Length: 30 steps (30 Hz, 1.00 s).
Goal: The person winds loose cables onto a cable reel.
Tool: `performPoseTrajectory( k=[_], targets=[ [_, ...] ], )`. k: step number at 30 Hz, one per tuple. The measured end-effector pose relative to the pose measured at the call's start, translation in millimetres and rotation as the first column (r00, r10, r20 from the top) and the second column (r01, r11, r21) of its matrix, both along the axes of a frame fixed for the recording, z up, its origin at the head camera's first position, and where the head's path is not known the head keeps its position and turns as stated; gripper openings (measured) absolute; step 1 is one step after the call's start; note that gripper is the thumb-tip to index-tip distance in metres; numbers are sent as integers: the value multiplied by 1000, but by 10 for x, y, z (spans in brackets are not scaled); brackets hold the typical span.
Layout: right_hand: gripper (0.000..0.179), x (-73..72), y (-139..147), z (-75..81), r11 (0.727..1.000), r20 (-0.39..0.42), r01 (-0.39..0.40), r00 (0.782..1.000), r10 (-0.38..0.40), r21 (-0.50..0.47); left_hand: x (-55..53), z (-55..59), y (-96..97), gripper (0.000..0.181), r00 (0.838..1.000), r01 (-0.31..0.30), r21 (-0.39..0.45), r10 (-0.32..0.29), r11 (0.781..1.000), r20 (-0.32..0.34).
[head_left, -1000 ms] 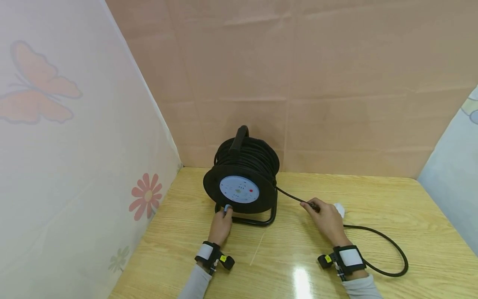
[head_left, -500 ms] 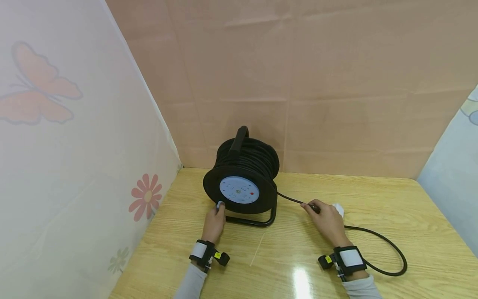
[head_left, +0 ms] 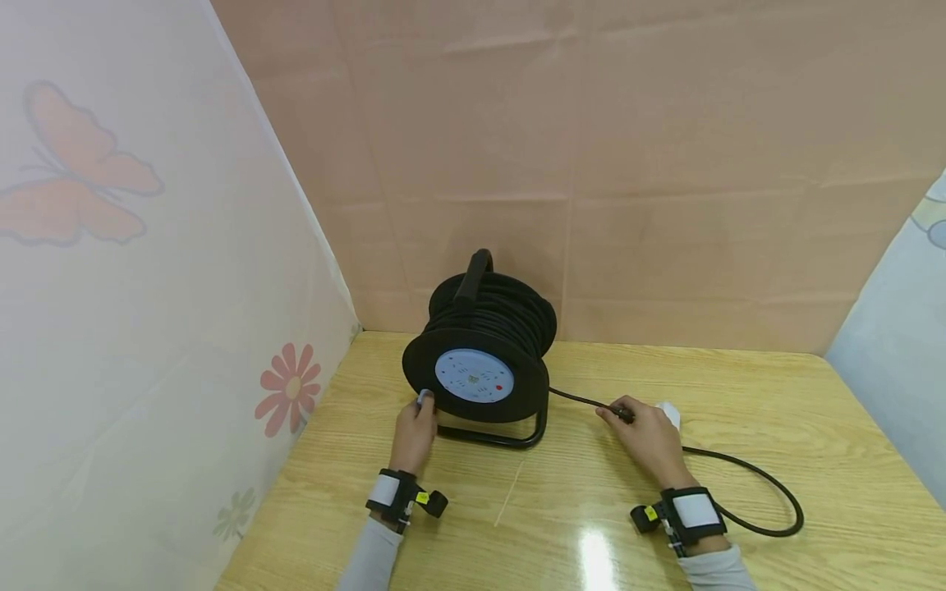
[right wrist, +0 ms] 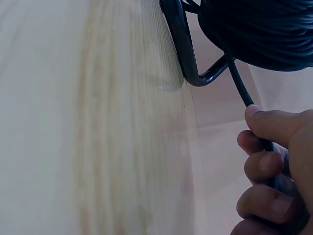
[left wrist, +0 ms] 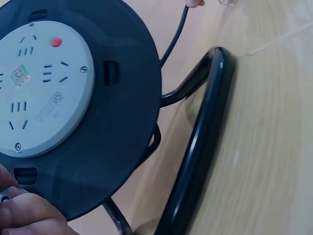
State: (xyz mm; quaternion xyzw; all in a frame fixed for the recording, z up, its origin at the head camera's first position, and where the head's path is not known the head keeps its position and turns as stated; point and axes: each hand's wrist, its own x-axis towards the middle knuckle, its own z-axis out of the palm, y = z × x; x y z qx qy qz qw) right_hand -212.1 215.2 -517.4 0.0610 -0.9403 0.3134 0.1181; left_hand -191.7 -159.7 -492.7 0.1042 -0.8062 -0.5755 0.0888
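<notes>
A black cable reel [head_left: 526, 384] stands on the table, wound with black cable, with a pale socket panel [head_left: 473, 376] on its face. My left hand [head_left: 414, 428] pinches a small pale knob [head_left: 424, 396] at the lower left of the reel's face. To the right, my right hand [head_left: 650, 437] holds the black cable [head_left: 576, 397] that runs out from the reel. In the right wrist view, thumb and curled fingers close round the cable [right wrist: 238, 81]. A white object [head_left: 670, 413] is partly hidden behind the right hand.
The reel rests on a black tubular stand [head_left: 491, 440] and has a handle [head_left: 473, 277] on top. A loop of cable [head_left: 776, 484] lies on the wooden table [head_left: 562, 492] at right. A brown sheet [head_left: 665, 205] hangs behind, and a patterned sheet [head_left: 185, 328] at left.
My left hand has moved left and slightly up with the knob. The reel's face has turned a little clockwise. My right hand has barely moved; the cable loop has drawn in slightly.
</notes>
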Motion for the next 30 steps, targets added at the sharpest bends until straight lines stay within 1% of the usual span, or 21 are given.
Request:
performPoseTrajectory(
  k=[9,14,18,21,24,30],
  targets=[
    [32,-12,22,-20,1000,-11,0,1000,0,12,-24,103,-65,48,999,11,23,-10,1000,-40],
    [32,-7,25,-22,1000,-2,-8,1000,8,12,-46,156,-89,48,996,10,36,-6,999,-93],
    [31,-7,26,-24,1000,3,-18,1000,18,13,-59,209,-102,47,992,21,49,-14,999,-127],
    [31,-7,29,-26,1000,5,-23,1000,23,21,-65,257,-110,48,991,27,54,-20,998,-135],
    [31,-5,32,-29,999,2,-26,1000,26,23,-77,306,-120,48,991,33,71,-24,997,-129],
    [31,0,24,-19,999,-5,-30,1000,30,23,-113,387,-141,48,989,73,125,-56,989,-134]
  ],
)
